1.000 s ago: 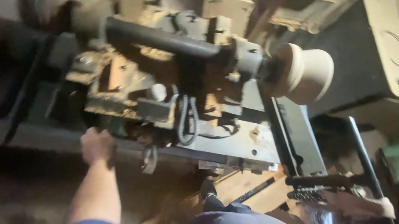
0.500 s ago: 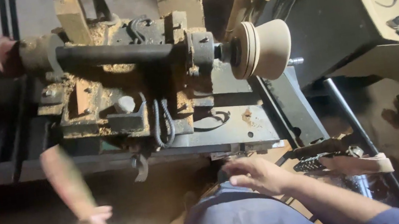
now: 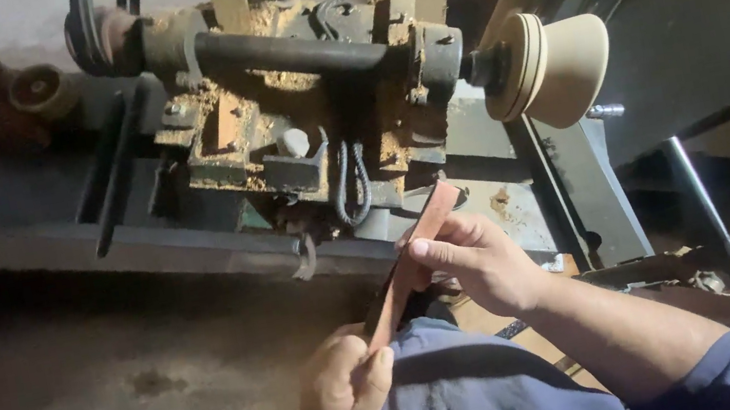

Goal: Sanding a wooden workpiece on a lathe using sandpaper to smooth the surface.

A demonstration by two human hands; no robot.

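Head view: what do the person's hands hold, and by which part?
A flat reddish-brown strip: left hand grips its lower end, right hand pinches its upper part.

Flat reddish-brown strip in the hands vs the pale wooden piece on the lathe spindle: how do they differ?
The flat reddish-brown strip is thin, long and straight-edged; the pale round wooden piece is thick, flared and bell-shaped. The strip is dark reddish; the piece is light tan. The strip is held at both ends by the left hand and right hand; the piece sits on the lathe spindle, untouched. Both lie near the lathe's right end.
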